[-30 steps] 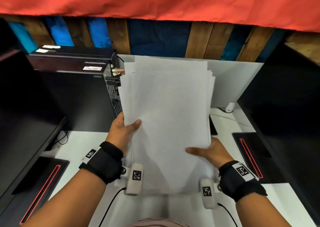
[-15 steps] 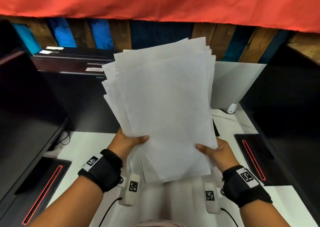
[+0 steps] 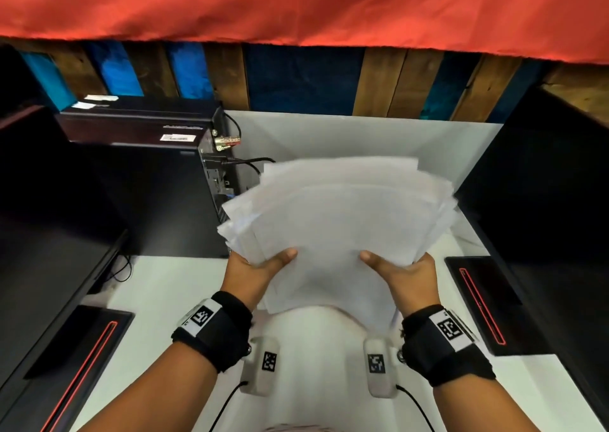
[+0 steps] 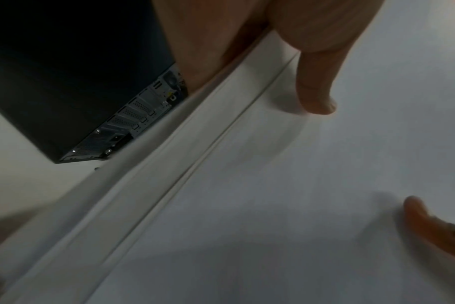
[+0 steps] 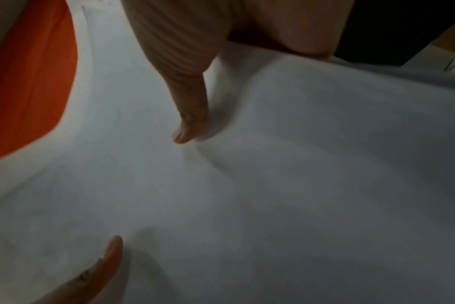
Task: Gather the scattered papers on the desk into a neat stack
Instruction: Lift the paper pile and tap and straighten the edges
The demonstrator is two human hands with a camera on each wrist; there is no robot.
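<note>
Between both thumbs, up off the white desk (image 3: 158, 286), the bundle of papers (image 3: 336, 230) is fanning out unevenly, edges not lining up. The left hand (image 3: 253, 271) and right hand (image 3: 407, 276) are pinching its near corners, thumbs on top, fingers hiding underneath. A black computer tower (image 3: 148, 181) is sitting just left of the left fingers.

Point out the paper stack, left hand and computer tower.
paper stack (image 3: 339, 227), head view, middle of top sheet
left hand (image 3: 250, 270), head view, back of hand
computer tower (image 3: 148, 181), head view, dark side panel
</note>
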